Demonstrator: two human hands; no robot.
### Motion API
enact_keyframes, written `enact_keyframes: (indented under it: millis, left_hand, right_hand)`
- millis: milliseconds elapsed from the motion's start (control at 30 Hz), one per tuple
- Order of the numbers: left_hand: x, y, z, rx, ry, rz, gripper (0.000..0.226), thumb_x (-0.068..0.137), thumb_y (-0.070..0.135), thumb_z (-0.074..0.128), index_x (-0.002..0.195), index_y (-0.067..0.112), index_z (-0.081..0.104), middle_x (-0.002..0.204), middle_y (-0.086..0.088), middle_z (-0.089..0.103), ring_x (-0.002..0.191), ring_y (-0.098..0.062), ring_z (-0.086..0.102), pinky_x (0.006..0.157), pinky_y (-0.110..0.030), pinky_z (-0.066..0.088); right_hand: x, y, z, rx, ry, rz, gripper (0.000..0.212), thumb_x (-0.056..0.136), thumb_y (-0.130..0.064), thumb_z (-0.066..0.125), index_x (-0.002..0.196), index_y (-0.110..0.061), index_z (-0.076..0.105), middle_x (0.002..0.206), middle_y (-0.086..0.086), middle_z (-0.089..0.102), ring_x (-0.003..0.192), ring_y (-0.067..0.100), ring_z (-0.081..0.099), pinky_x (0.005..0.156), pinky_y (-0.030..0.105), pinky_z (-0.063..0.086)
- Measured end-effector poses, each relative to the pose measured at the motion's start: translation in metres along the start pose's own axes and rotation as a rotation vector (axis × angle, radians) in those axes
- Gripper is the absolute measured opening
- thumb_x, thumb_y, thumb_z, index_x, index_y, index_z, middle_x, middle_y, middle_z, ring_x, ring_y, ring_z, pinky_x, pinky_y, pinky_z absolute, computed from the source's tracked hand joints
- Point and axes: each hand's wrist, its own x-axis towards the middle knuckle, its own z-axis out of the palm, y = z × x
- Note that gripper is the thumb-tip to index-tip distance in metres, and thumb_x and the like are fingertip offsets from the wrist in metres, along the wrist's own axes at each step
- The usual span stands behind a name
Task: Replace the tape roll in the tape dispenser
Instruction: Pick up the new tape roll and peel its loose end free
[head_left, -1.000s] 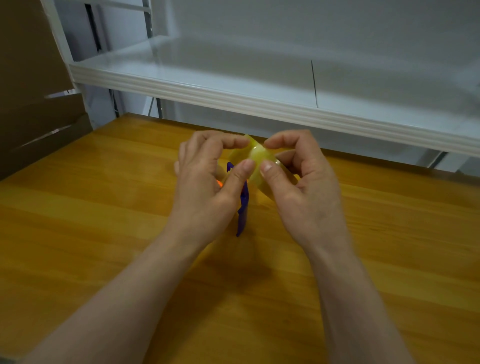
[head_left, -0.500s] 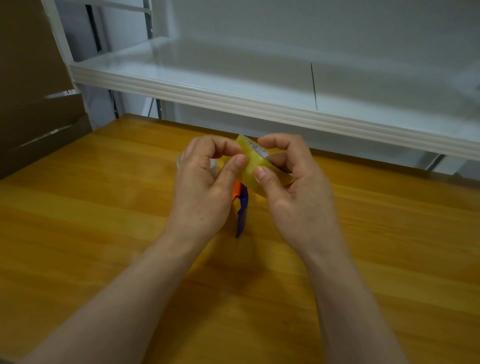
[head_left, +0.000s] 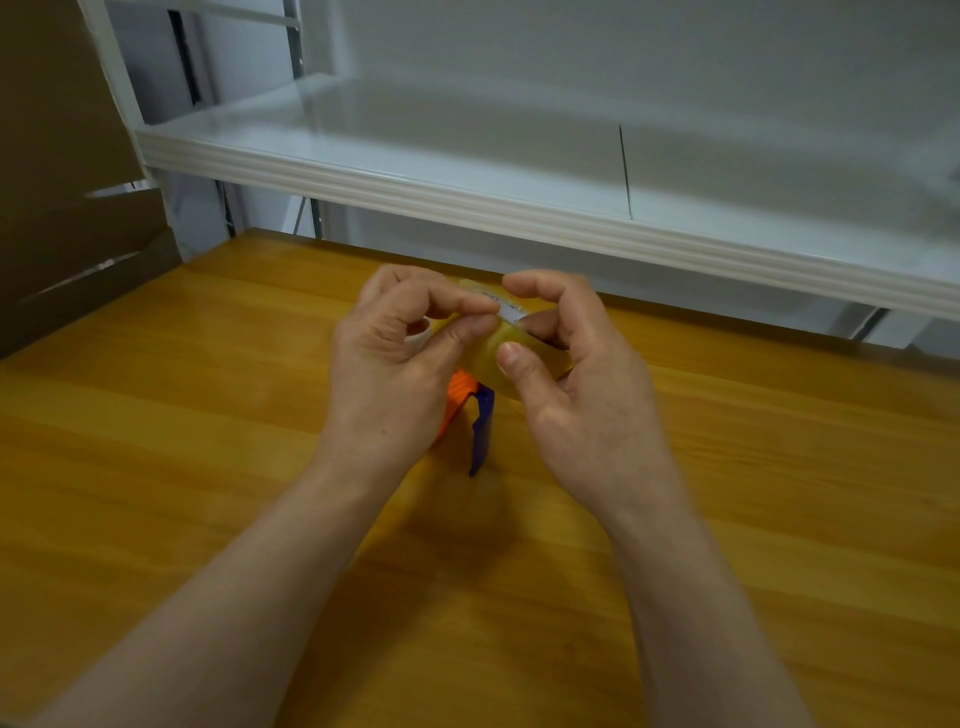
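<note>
A yellowish clear tape roll (head_left: 485, 358) is held above the wooden table, gripped by my right hand (head_left: 582, 384) between thumb and fingers. My left hand (head_left: 395, 364) pinches the white tab at the roll's loose end with thumb and forefinger. A small pale ring, maybe an empty core, shows inside my left palm. Below the hands, the tape dispenser (head_left: 475, 415) rests on the table, with an orange ribbed part and a blue-purple body; most of it is hidden by my left hand.
The wooden table (head_left: 208, 467) stretches around the hands. A white shelf (head_left: 519, 208) overhangs the table's far edge. Brown cardboard (head_left: 62, 208) stands at the far left.
The roll has turned a little in my hands, and my left thumb and forefinger have closed on the white tab. More of the dispenser's orange part shows now.
</note>
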Motion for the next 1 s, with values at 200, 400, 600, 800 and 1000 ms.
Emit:
enact_keyframes:
  millis: [200,400,600,800,1000]
  left_hand:
    - [0.0014,-0.0035,-0.0016,0.122,0.002,0.024,0.012,0.093,0.01,0.064,0.094,0.022,0.063,0.092,0.001,0.066,0.089,-0.012,0.063,0.077,-0.032,0.052]
    - [0.0019,-0.0046,-0.005,0.114,-0.067,-0.03,0.019,0.096,0.024,0.062,0.115,0.02,0.063,0.098,0.005,0.062,0.094,-0.006,0.062,0.079,-0.015,0.048]
    - [-0.0024,-0.0055,-0.0006,0.263,0.017,0.17,0.008,0.089,0.016,0.071,0.097,0.014,0.072,0.095,0.001,0.066,0.093,-0.018,0.062,0.08,-0.04,0.052]
    - [-0.0006,-0.0067,0.001,0.363,0.031,0.143,0.011,0.096,0.016,0.059,0.095,0.027,0.055,0.093,0.012,0.05,0.092,-0.018,0.055,0.079,-0.032,0.047]
    - [-0.0004,-0.0082,-0.0008,0.31,-0.022,0.101,0.021,0.1,0.031,0.054,0.117,0.023,0.063,0.107,0.009,0.051,0.104,-0.015,0.055,0.089,-0.037,0.051]
  right_hand:
    - [-0.0008,-0.0002,-0.0004,0.001,0.016,0.005,0.036,0.098,-0.023,0.064,0.127,-0.041,0.052,0.094,-0.015,0.063,0.083,0.0,0.061,0.064,0.016,0.043]
    - [-0.0005,-0.0007,-0.0012,0.015,0.018,0.021,0.035,0.098,-0.023,0.064,0.125,-0.042,0.05,0.103,-0.012,0.067,0.096,0.006,0.065,0.069,0.023,0.047]
    - [-0.0006,-0.0011,-0.0006,0.018,0.019,0.007,0.035,0.098,-0.022,0.065,0.124,-0.041,0.052,0.104,-0.013,0.068,0.091,0.002,0.062,0.066,0.016,0.04]
    - [-0.0009,-0.001,0.0001,-0.008,0.032,-0.003,0.034,0.098,-0.024,0.065,0.123,-0.042,0.051,0.098,-0.013,0.065,0.081,0.001,0.058,0.063,0.019,0.04]
    - [-0.001,-0.0025,-0.0003,-0.002,0.032,-0.01,0.033,0.098,-0.021,0.065,0.124,-0.039,0.053,0.099,-0.015,0.065,0.087,0.0,0.061,0.065,0.018,0.043]
